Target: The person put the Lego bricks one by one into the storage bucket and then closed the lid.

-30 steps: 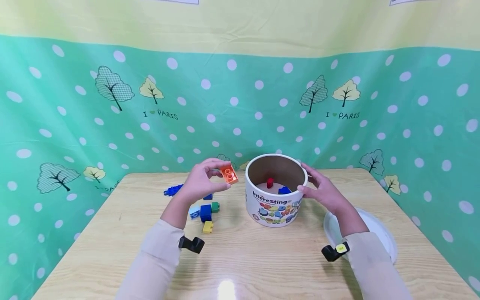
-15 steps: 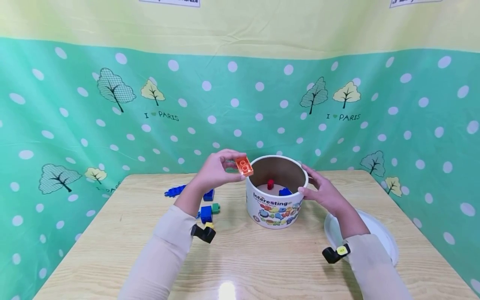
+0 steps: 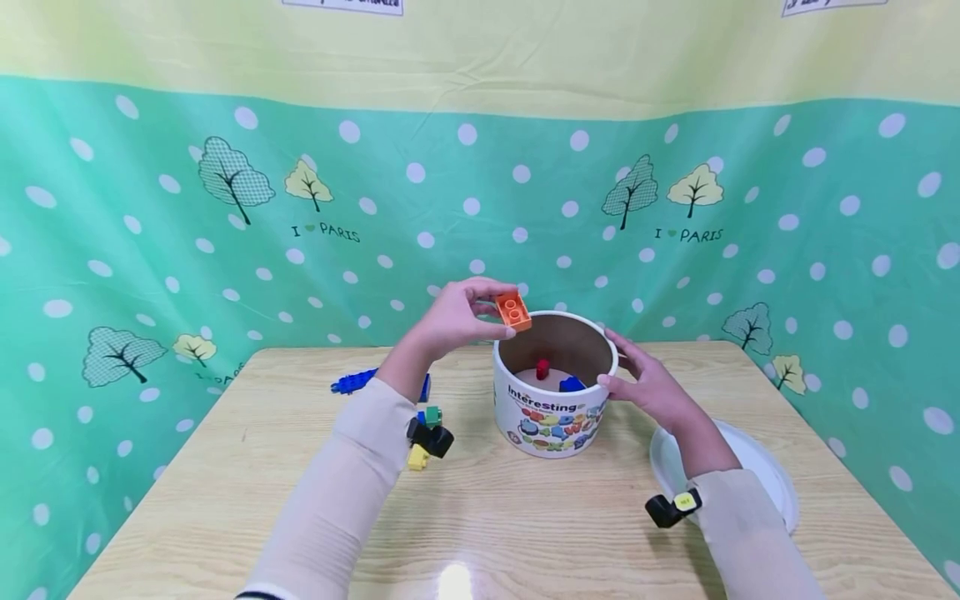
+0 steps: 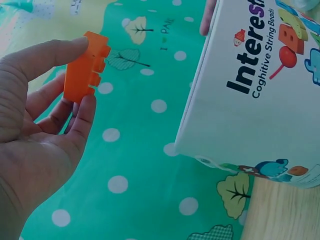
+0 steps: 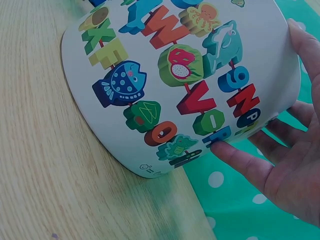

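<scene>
Thumb and fingers of my left hand pinch an orange toy brick by its ends. In the head view the brick overlaps the left rim of a round white bucket, its hollow underside turned to the camera. The left wrist view shows the brick's studs pointing right, towards the bucket. My right hand holds the bucket's right side near the rim, fingers spread along the outer wall. Inside the bucket lie a small red block and a blue block.
Left of the bucket, partly behind my left forearm, several toy bricks lie on the wooden table: a blue stick-like piece, a green brick and a yellow brick. A round white lid-like disc lies under my right forearm.
My left hand has carried the orange brick right and upward, from beside the bucket to its left rim. My right hand keeps its place on the bucket.
</scene>
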Demonstrator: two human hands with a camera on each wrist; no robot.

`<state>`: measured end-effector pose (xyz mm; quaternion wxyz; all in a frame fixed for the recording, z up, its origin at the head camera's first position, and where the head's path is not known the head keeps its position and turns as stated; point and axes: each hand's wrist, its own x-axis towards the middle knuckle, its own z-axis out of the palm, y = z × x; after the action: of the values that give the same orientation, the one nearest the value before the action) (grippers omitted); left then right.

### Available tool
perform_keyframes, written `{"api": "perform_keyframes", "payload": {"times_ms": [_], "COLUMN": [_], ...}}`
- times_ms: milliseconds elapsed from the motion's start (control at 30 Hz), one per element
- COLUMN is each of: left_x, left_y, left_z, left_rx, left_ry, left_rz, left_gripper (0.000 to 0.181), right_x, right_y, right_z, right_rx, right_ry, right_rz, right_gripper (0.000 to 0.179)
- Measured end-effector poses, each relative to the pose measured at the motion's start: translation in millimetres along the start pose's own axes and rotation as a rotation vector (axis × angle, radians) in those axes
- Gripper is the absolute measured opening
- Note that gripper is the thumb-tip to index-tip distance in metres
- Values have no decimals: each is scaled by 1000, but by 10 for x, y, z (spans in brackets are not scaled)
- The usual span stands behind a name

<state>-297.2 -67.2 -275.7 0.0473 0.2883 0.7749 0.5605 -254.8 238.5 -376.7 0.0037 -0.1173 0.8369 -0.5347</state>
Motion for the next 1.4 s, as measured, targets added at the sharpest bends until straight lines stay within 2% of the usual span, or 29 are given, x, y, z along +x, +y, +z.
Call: {"api": "perform_keyframes", "payload": {"times_ms": [133, 300, 400, 633, 800, 933, 1033, 1167, 1267, 1400], "left_x": [91, 135, 195, 463, 569, 586, 536, 545, 592, 585], "left_y": [29, 165, 188, -71, -229, -293, -233, -316, -453, -468], "left_z": [38, 90, 118, 172, 230, 281, 314, 356, 376, 369], "left_rx": [19, 60, 52, -1, -28, -37, -54, -102, -144, -176], "left_ry": [-13, -24, -35, -23, -20, -18, -5, 43, 79, 96], "left_rz": [-36, -72, -100, -159, -170, -193, -215, -223, -220, -217], "left_gripper": [56, 56, 55, 53, 55, 59, 60, 58, 57, 55], "right_x": [1, 11, 15, 11, 6, 4, 4, 2, 1, 5], "right_y": [10, 33, 38, 17, 30, 53, 69, 59, 37, 26], "right_z": [-1, -2, 0, -7, -12, -3, 6, 10, 9, 4], "right_rx": [-3, -6, -11, -14, -16, -11, -6, -5, 3, 4], "right_ry": [0, -2, -3, -3, -1, 0, -2, 1, 1, 0], "right_rz": [-1, 1, 4, 5, 9, 10, 8, -1, -7, -7], "right_gripper": [74, 74, 74, 74, 75, 74, 73, 73, 74, 74]}}
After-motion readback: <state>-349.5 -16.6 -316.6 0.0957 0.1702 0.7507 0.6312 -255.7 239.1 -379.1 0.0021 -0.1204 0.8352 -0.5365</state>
